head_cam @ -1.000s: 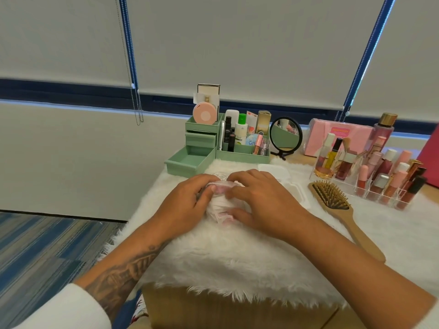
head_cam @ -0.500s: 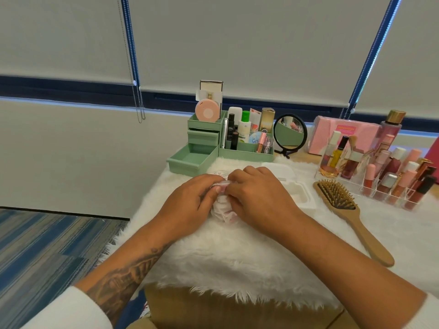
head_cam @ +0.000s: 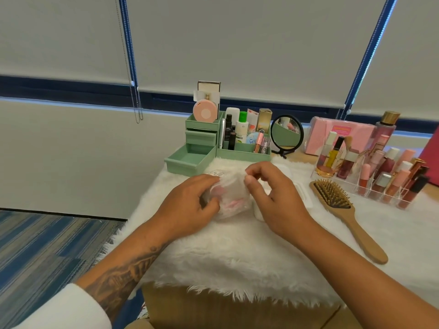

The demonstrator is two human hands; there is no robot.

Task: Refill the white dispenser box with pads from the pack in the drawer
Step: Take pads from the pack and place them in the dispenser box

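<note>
A clear plastic pack of round white pads [head_cam: 231, 198] with pink print lies on the white fur mat between my hands. My left hand [head_cam: 190, 205] grips its left side. My right hand [head_cam: 273, 193] pinches the pack's top right edge between thumb and fingertips. The white dispenser box [head_cam: 300, 192] sits just behind my right hand, mostly hidden by it. The green organiser's bottom drawer [head_cam: 190, 161] stands pulled out behind the pack.
A wooden hairbrush [head_cam: 344, 210] lies to the right. A clear rack of cosmetics [head_cam: 380, 174] stands at the far right. A small round mirror [head_cam: 287, 135] and a pink box [head_cam: 339, 136] stand at the back. The mat's front edge overhangs a cardboard box [head_cam: 225, 309].
My hands have drawn apart, which exposes more of the pack. My right hand has lifted off the pack and now pinches its upper edge.
</note>
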